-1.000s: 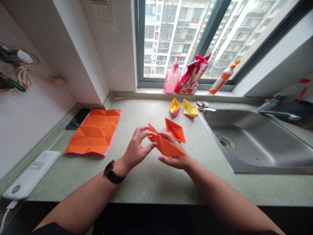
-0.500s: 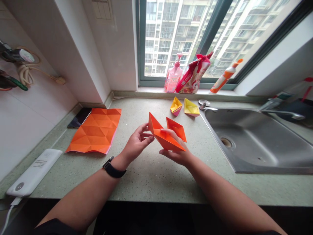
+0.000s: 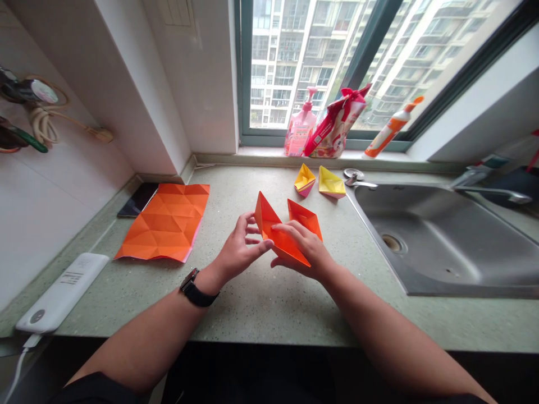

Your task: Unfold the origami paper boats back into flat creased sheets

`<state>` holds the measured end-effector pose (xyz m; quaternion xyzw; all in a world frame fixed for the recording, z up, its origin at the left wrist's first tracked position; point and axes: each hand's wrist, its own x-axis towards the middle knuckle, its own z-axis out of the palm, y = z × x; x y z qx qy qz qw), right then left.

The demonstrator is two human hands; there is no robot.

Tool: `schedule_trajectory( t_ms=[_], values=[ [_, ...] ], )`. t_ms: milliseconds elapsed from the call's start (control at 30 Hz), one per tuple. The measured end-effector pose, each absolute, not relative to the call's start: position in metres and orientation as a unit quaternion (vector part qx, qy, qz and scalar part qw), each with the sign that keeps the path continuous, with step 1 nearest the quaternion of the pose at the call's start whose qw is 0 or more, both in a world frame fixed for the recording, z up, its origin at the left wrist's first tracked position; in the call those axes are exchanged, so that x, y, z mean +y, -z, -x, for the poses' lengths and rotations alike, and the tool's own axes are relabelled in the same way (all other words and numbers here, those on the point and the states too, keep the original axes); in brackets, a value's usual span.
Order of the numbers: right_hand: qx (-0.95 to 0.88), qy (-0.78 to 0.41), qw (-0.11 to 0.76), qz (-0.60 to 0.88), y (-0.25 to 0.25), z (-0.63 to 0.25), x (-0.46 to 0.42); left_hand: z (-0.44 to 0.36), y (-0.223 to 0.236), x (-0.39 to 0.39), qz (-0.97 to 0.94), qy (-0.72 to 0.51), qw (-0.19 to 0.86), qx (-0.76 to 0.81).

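An orange folded paper boat point(image 3: 266, 217) is held above the counter between both hands. My right hand point(image 3: 309, 249) grips it from the right, fingers inside the fold and thumb beneath. On its left side, my left hand point(image 3: 241, 249) has the thumb against the lower edge and the fingers at the left point. Just behind lies a second orange paper boat point(image 3: 309, 219), partly covered by my right hand. Farther back are a small yellow paper boat point(image 3: 304, 180) and a wider yellow one point(image 3: 331, 183). A creased orange sheet point(image 3: 168, 221) rests on the left.
A dark phone point(image 3: 138, 200) lies partly under the sheet, and a white power bank point(image 3: 63, 292) with a cable is at the front left. The steel sink point(image 3: 438, 247) is on the right. A pump bottle point(image 3: 300, 130), a red bag point(image 3: 337, 126) and an orange-white bottle point(image 3: 389, 132) line the windowsill.
The held paper boat has turned slightly, its right point swinging down toward me. My left thumb has moved right onto its edge, and my right-hand fingers have shifted over the fold.
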<state>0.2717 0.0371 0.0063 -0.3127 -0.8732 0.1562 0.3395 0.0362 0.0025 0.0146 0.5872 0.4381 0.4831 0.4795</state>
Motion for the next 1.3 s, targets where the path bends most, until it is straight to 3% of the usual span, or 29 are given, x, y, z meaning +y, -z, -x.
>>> schedule_trajectory(
  t_ms=[400,600,867,1300],
  values=[
    [-0.855,-0.201,0.407,0.253,-0.006,-0.271,0.036,-0.039,-0.016,0.008,-0.479,-0.525,0.598,0.370],
    [-0.851,-0.199,0.421,0.244,-0.007,-0.270,0.036,-0.040,-0.017,0.006,-0.482,-0.541,0.607,0.326],
    [-0.873,-0.210,0.378,0.226,-0.004,-0.272,0.039,-0.035,-0.014,0.002,-0.586,-0.502,0.516,0.372],
    [-0.842,-0.188,0.457,0.219,-0.010,-0.278,0.044,-0.027,-0.021,0.001,-0.660,-0.481,0.425,0.390]
  ],
)
